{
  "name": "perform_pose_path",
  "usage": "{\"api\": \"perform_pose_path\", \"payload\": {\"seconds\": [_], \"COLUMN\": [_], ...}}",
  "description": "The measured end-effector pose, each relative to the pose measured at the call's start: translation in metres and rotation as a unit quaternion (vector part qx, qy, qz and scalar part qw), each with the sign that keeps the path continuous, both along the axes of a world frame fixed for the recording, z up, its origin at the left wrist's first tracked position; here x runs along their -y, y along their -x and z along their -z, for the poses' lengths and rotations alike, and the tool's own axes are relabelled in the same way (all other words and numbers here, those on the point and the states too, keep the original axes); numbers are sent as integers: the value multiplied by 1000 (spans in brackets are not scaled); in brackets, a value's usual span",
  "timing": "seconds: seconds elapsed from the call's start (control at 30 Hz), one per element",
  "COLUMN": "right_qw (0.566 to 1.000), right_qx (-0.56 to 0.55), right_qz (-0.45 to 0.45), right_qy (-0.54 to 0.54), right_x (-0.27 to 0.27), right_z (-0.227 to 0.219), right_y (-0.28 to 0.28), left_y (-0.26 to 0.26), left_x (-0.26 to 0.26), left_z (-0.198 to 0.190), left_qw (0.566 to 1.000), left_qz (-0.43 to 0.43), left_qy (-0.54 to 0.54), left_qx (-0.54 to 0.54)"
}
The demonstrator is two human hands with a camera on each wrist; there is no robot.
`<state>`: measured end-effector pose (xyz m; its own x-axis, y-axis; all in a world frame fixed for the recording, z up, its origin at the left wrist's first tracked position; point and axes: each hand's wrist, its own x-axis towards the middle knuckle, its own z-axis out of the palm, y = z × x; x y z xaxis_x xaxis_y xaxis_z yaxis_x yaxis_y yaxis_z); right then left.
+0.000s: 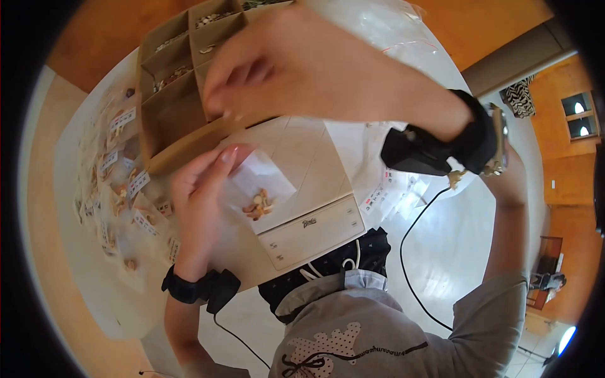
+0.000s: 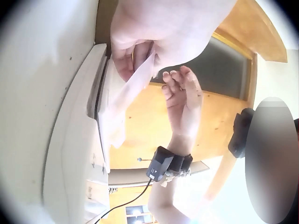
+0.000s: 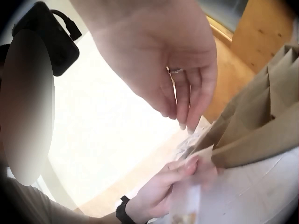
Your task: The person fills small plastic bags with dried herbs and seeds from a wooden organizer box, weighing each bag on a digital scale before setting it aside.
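My left hand (image 1: 200,198) pinches the top edge of a small see-through bag (image 1: 272,175) between thumb and fingers. Brown and tan dried pieces (image 1: 258,205) lie in the bottom of this bag, which overlaps a white kitchen scale (image 1: 315,230) in the head view. Above the near part of a divided cardboard box (image 1: 183,154) hovers my right hand (image 1: 302,69), blurred in the head view. Its fingers hang loosely bent, with nothing visible between them in the right wrist view, where the left hand (image 3: 161,186) and bag show below.
Several filled, labelled bags (image 1: 126,183) lie on the white table left of the box. More labelled bags (image 1: 384,195) are right of the scale, with clear plastic (image 1: 397,31) at the back. Some box compartments hold dried pieces (image 1: 173,79). A black cable (image 1: 403,246) hangs from the right wrist.
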<state>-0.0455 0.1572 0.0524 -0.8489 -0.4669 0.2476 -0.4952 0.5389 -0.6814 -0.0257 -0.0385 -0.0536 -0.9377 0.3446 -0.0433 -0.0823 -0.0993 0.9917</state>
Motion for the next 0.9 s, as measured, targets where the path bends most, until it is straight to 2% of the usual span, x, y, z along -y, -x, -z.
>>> {"api": "perform_pose_path", "payload": {"seconds": [0.03,0.1,0.17,0.23,0.3,0.33,0.4,0.47,0.6,0.67,0.73,0.8,0.87,0.9], "right_qw": [999,991,948,913,931,923,940,940,947,951,967,965,956,947], "right_qx": [-15,-17,117,198,218,270,234,213,118,8,-80,-140,-181,-120], "right_qz": [40,21,25,14,81,120,148,167,176,200,157,96,-12,5], "right_qy": [9,-127,-295,-356,-280,-247,-200,-208,-241,-235,-183,-202,-228,-297], "right_x": [-8,-40,-76,-98,-102,-100,-113,-121,-109,-88,-68,-48,-28,-16], "right_z": [-5,-20,2,35,57,56,67,65,26,3,-2,8,34,47], "right_y": [-3,-23,-57,-101,-123,-119,-115,-107,-60,-26,16,68,127,150], "left_y": [0,-1,-2,-2,-1,-1,-2,-2,1,3,5,6,7,6], "left_x": [0,-3,-4,-4,-4,-5,-6,-4,-1,0,2,2,3,4], "left_z": [0,-5,-10,-13,-15,-15,-12,-10,-10,-11,-10,-8,-7,-7], "left_qw": [1000,1000,1000,1000,1000,1000,1000,999,999,998,998,997,997,996], "left_qz": [4,-2,-2,6,12,14,-3,-11,12,25,27,18,13,11], "left_qy": [-2,-8,-5,8,2,-1,-11,-15,-28,-36,-42,-44,-52,-59], "left_qx": [6,15,22,26,23,21,27,31,40,40,34,52,60,59]}}
